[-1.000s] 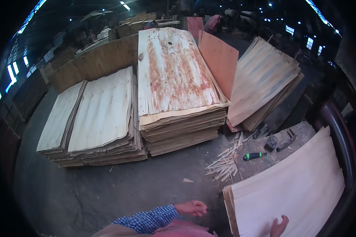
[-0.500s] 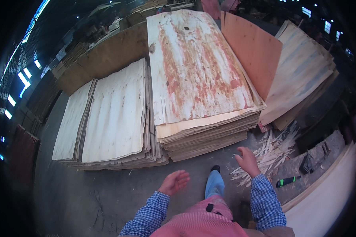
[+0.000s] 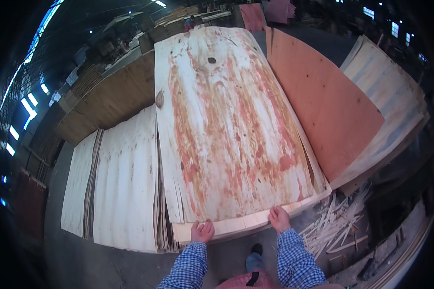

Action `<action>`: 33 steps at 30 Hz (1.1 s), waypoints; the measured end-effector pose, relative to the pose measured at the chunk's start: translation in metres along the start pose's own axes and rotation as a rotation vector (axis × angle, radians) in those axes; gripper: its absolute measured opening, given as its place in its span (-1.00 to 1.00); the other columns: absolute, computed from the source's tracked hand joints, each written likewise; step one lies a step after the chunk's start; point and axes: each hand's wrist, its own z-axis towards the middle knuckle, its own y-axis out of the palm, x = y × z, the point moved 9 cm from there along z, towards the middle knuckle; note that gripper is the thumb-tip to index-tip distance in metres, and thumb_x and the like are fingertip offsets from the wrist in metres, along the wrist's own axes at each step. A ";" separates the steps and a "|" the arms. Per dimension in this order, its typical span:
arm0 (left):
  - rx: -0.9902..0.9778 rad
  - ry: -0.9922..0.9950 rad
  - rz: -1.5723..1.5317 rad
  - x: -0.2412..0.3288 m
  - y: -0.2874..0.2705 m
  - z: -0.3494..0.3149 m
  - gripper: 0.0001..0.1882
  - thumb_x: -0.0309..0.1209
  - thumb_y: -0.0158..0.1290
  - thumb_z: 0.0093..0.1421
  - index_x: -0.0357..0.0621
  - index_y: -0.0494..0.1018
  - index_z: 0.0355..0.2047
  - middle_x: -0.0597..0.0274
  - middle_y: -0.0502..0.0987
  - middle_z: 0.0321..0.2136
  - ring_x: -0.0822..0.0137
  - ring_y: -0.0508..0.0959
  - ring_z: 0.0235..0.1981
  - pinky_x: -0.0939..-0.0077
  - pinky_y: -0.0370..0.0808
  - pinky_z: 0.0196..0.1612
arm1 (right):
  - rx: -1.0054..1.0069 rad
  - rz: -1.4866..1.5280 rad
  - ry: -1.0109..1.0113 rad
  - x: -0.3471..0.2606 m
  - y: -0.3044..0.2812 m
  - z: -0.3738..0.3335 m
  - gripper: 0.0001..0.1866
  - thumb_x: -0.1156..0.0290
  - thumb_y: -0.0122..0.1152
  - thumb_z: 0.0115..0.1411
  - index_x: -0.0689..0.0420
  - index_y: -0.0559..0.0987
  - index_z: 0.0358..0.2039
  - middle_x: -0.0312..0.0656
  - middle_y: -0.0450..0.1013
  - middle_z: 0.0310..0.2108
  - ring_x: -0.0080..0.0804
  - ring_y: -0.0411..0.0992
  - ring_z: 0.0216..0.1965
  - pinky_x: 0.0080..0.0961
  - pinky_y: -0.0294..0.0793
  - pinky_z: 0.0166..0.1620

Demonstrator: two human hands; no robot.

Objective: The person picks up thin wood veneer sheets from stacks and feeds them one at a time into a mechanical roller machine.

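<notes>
A large veneer sheet (image 3: pixel 226 125), pale with red-brown stains and a dark knot, lies on top of a stack of pale wood sheets (image 3: pixel 241 225). At its near edge, toward the left corner, my left hand (image 3: pixel 202 232) has its fingers curled against the rim. Farther right along the same edge, my right hand (image 3: pixel 279 220) pinches the sheet with bent fingers. The sheet still lies about flat on the stack, its left margin split into narrow strips near the corner. My thumbs are only partly visible.
Paler veneer stacks (image 3: pixel 125 178) stand to the left, with a brown board (image 3: pixel 111 96) upright behind them. On the right, an orange-red panel (image 3: pixel 323 96) leans beside more veneer sheets (image 3: pixel 390 91). Wood offcuts (image 3: pixel 337 221) litter the floor near my right arm.
I have come closer to the stack. Both hands, apart from it and in the air before, have moved forward to the near edge of the stained sheet and closed there.
</notes>
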 end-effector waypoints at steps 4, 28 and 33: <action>0.100 0.006 0.011 -0.006 -0.003 0.001 -0.40 -0.13 -0.02 0.28 -0.08 0.07 0.21 0.22 0.36 0.06 0.22 0.39 0.07 0.12 0.34 0.02 | 0.013 0.032 0.064 0.002 -0.007 -0.007 -0.90 0.32 0.18 0.19 0.03 0.50 -0.34 -0.34 0.45 -0.36 -0.41 0.41 -0.22 -0.33 0.37 -0.23; -0.800 0.483 0.300 0.125 0.125 -0.238 -0.40 -0.44 -0.07 0.22 -0.30 0.07 0.25 0.01 0.34 0.14 0.10 0.37 0.14 0.08 0.28 0.23 | -0.312 -0.207 -0.470 -0.061 0.122 -0.301 -0.66 0.54 0.19 0.17 0.20 0.41 -0.02 -0.19 0.49 -0.19 -0.42 0.53 -0.26 -0.46 0.63 -0.24; -0.679 0.627 0.355 0.144 0.169 -0.284 -0.39 -0.61 -0.12 0.15 -0.29 0.06 0.25 0.02 0.32 0.13 0.08 0.38 0.14 0.09 0.31 0.22 | -0.237 -0.194 -0.317 -0.073 0.131 -0.321 -0.67 0.58 0.19 0.15 0.19 0.44 -0.04 -0.21 0.49 -0.21 -0.42 0.53 -0.27 -0.46 0.64 -0.26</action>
